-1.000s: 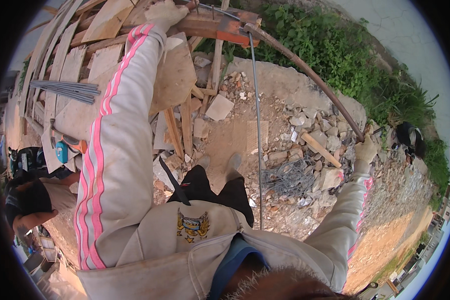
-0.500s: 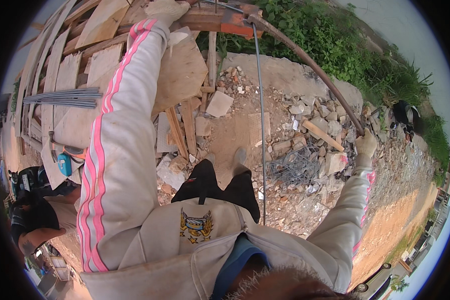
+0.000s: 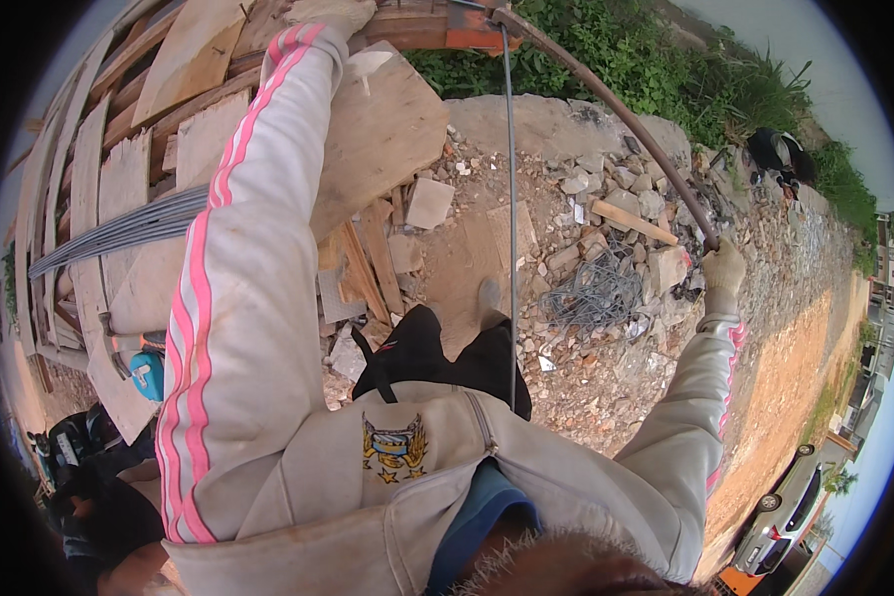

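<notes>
My gloved right hand (image 3: 723,263) grips the lower end of a long, rusty curved metal bar (image 3: 646,134), whose upper end meets a reddish-orange wooden block (image 3: 477,38) at top. A thin steel rod (image 3: 513,298) hangs from that block down past my legs. My gloved left hand (image 3: 336,15) is closed at the wooden beam (image 3: 412,30) left of the block; what it grips is hidden.
Boards (image 3: 184,84), plywood (image 3: 377,129), a bundle of rods (image 3: 99,248), a hammer (image 3: 119,343) and a teal tool (image 3: 146,375) lie left. Rubble and tangled wire (image 3: 596,288) cover the ground. Another person (image 3: 99,507) is low left. A car (image 3: 780,507) stands far right.
The view has shifted, so the block and beam sit higher and more of the car shows. My right hand and the bar's lower end appear higher and slightly farther left.
</notes>
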{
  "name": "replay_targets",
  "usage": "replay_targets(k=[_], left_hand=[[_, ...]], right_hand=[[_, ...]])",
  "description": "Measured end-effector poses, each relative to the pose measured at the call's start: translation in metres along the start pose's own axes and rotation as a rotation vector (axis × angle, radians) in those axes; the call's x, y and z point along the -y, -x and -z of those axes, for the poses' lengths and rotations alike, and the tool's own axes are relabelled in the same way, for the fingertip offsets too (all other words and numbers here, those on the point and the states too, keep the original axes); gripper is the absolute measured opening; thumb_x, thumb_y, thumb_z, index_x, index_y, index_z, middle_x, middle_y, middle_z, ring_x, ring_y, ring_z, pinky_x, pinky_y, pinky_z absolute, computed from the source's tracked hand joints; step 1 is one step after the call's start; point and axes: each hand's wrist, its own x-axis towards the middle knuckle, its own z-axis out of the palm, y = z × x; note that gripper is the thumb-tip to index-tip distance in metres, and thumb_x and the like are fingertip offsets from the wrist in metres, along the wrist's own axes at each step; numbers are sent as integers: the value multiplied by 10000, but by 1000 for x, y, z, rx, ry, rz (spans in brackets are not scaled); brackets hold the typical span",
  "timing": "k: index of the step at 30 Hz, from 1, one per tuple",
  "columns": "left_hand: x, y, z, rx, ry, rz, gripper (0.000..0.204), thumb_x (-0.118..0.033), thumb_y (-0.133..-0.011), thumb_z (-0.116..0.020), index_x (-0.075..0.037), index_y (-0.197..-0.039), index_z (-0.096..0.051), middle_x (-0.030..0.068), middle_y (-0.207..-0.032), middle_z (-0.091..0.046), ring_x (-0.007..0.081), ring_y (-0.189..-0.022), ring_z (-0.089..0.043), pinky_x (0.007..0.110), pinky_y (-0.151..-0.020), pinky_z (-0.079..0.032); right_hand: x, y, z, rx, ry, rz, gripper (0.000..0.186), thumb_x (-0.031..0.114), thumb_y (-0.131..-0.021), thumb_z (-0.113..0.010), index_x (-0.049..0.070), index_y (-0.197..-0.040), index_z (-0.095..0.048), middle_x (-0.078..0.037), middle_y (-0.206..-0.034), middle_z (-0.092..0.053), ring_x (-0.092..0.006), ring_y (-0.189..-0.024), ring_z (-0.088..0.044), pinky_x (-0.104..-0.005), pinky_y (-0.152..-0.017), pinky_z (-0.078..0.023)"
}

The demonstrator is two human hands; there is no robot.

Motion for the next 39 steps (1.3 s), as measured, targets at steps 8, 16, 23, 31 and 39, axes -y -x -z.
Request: replay_targets(k=[8, 16, 23, 31, 39], left_hand=[[23, -10, -3, -35, -11, -18, 871, -725, -872, -552, -30, -1395, -608, 240, -1454, -576, 387, -1365, -540, 487, -1161, -392], [29, -48, -44, -91, -146, -94, 1175, -919, -769, -520, -3, -1503, -496, 303, -1511, -496, 500, -1424, -439, 577, -1179, -338], [34, -23, -29, -246, -90, -128, 689, -634, -900, -623, -35, -1224, -732, 201, -1301, -697, 346, -1264, -639, 467, -1095, -457], [40, -14, -16, -85, -52, -185, 688, -623, -893, -645, -34, -1240, -727, 212, -1316, -687, 342, -1271, -634, 470, -1103, -453], [41, -9, -15, -115, -18, -167, 731, -623, -888, -651, -8, -1282, -694, 212, -1343, -671, 352, -1312, -604, 479, -1125, -431]], right_hand=[[52, 69, 34, 72, 63, -181, 207, 232, -876, -643, 96, -990, -750, -240, -919, -717, -452, -899, -694, -551, -798, -537], [63, 97, 43, 58, -56, -151, 164, 189, -818, -740, 84, -925, -806, -247, -892, -716, -423, -849, -692, -526, -774, -532], [68, 132, 35, 52, -30, -165, 204, 235, -886, -666, 142, -1028, -779, -214, -880, -737, -417, -853, -711, -515, -766, -542], [129, 162, 86, 29, 17, -161, 210, 276, -884, -716, 113, -996, -786, -218, -891, -723, -400, -859, -695, -505, -770, -533], [120, 188, 60, 77, -73, -239, 235, 151, -811, -635, 107, -991, -780, -218, -861, -733, -404, -826, -717, -500, -751, -546]])
